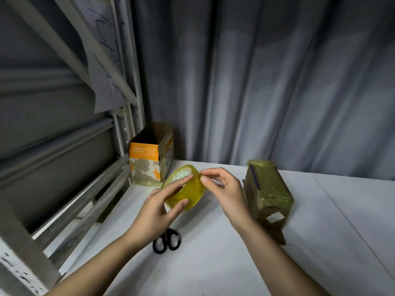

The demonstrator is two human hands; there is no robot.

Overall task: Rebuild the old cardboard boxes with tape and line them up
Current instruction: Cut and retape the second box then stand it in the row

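A yellow-tinted roll of clear tape is held above the white table, near the middle of the view. My left hand grips the roll from below and from the left. My right hand pinches the roll's upper right edge with thumb and forefinger. An open orange and white cardboard box stands upright at the table's back left corner. To the right of my right hand, a brown cardboard box wrapped in tape lies on the table.
Black-handled scissors lie on the table below my left wrist, partly hidden by it. A grey metal shelving rack runs along the left edge. A grey curtain hangs behind the table.
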